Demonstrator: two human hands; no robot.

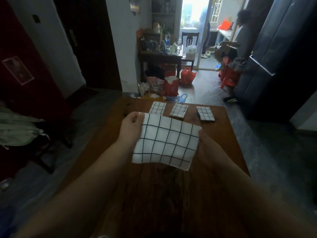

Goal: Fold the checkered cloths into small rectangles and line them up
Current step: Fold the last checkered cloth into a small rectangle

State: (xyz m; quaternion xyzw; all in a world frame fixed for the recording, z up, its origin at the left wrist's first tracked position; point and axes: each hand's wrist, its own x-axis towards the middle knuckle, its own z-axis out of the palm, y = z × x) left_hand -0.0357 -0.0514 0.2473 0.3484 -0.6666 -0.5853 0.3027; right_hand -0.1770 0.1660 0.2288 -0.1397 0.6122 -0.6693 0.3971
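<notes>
Head view: we hold one checkered cloth [165,143] in the air above the middle of the wooden table [228,134], spread as a wide rectangle with its near edge hanging free
Left hand: our left hand [132,125] pinches the cloth's far left corner between thumb and curled fingers
Right hand: our right hand [207,148] grips the right edge, most of its fingers hidden behind the fabric
Step in hand: mid-fold, we judge, since this cloth is far wider than the finished ones
Next move: bring the two held edges together, match corners and grid lines, press it flat on the table, then add it to the row
Row so far: left folded cloth [157,108], middle folded cloth [178,111] and right folded cloth [205,113] lie apart along the table's far edge
In the way: the raised cloth hides the left folded cloth's near end, so lining up calls for lowering it first
Around: past the table's far edge stand red bags [187,75] and a cluttered side table [159,55]; past its far right corner, red plastic stools [229,78], a dark refrigerator [274,48] and a blurred person [241,35]
</notes>
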